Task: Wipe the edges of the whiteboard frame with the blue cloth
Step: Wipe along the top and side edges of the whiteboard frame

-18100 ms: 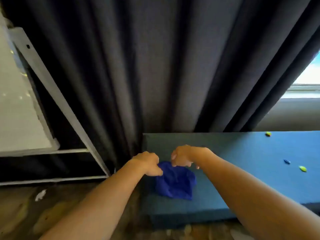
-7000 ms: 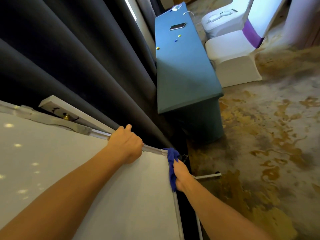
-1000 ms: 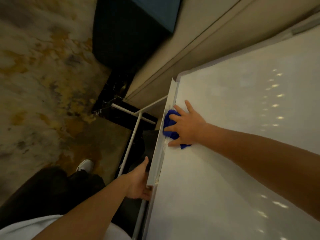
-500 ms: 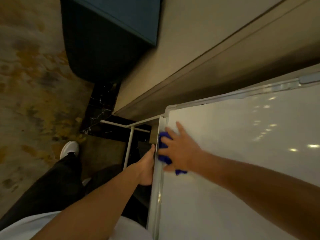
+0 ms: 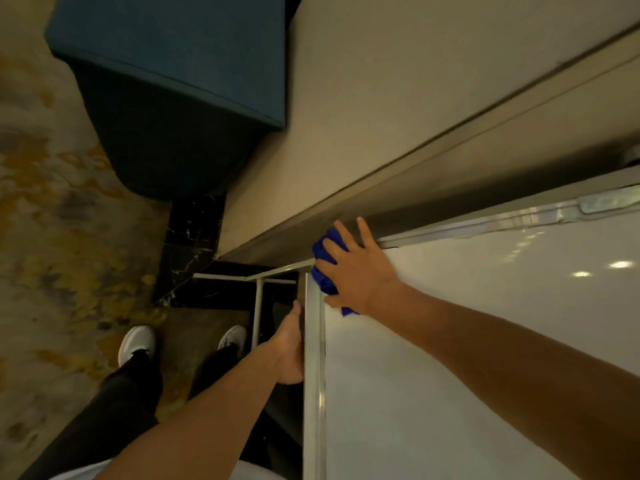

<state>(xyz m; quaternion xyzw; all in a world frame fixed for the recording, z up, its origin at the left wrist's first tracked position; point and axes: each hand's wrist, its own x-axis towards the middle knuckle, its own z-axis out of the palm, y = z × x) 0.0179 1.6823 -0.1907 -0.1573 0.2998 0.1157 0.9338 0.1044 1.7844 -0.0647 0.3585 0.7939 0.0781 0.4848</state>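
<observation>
The whiteboard (image 5: 467,358) fills the lower right, with its silver frame (image 5: 313,375) along the left side and top. My right hand (image 5: 360,271) lies flat, fingers spread, pressing the blue cloth (image 5: 323,284) onto the board's top-left corner. Most of the cloth is hidden under the palm. My left hand (image 5: 289,344) grips the left frame edge from outside, just below the cloth.
A beige wall with a ledge (image 5: 398,150) runs directly behind the board. A table draped in blue cloth (image 5: 180,81) stands at upper left. The white stand legs (image 5: 258,306) and my two shoes (image 5: 136,342) are on the patterned carpet below.
My right hand has slid the cloth up the left frame edge to the top corner. My left hand kept its hold on the same edge, and the camera tilted further down.
</observation>
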